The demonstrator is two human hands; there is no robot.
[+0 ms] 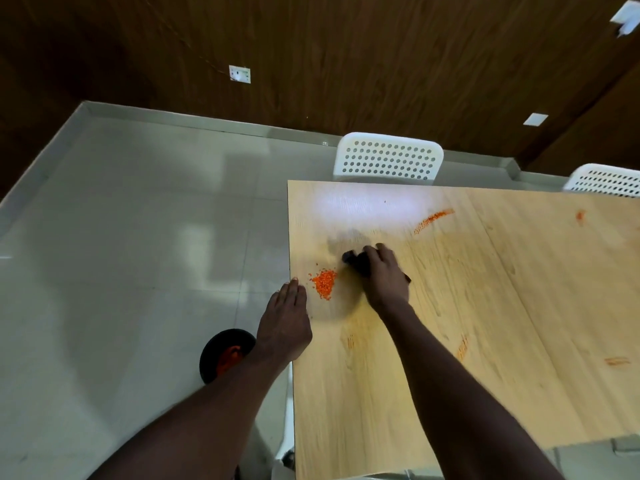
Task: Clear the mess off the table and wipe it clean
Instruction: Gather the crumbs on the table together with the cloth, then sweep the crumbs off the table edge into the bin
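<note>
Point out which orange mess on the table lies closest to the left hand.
The heaped orange pile by the table's left edge, just beyond the left hand's fingertips; the other orange marks are thin smears farther right.

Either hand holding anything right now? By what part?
The right hand grips a dark cloth, bunched beneath it against the table; blur hides which part. The left hand holds nothing, open at the table edge beside the orange grains.

We see a pale wooden table (pixel 485 341) bearing a small heap of orange grains (pixel 323 283) near its left edge, a dark cloth (pixel 356 260) just beside the heap, and thin orange streaks (pixel 433 220) scattered farther across its top.
</note>
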